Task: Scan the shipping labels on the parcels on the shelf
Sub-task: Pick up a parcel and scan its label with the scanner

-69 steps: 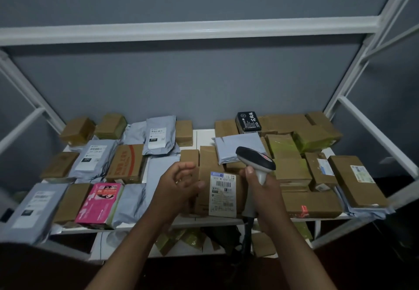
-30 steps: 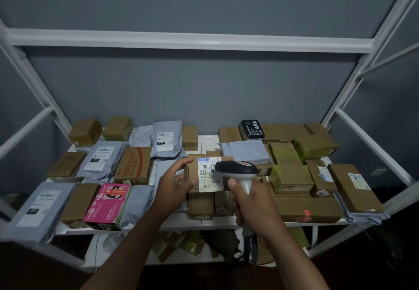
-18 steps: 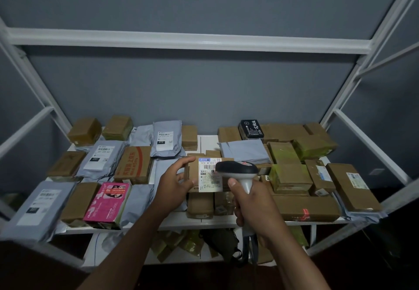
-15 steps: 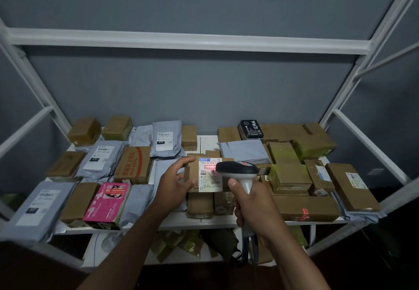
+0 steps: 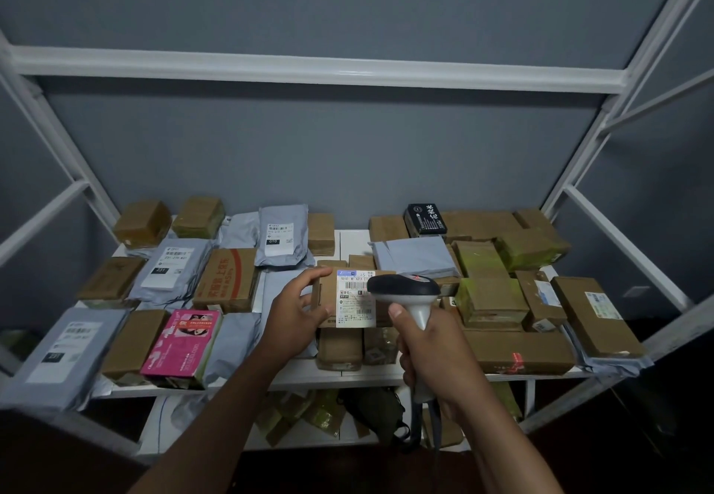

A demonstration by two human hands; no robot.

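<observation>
Head view: scanner (image 5: 403,290) head overlapped the right edge of the shipping label (image 5: 356,298), so a misread looked likely if the beam clipped the barcode or the box (image 5: 349,298) tilted. Left hand (image 5: 297,314) gripped that cardboard box by its left end, fingers curled round it, held up just above the shelf (image 5: 347,373) parcels. Right hand (image 5: 434,346) was clamped around the scanner handle, thumb up along the neck.

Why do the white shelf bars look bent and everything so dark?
Head view: the wide-angle lens splays the white shelf frame outward at the edges; the light is dim and bluish, so the boxes look dull; the shipping label stands out brightest, beside the barcode scanner; its small print is unreadable.
</observation>
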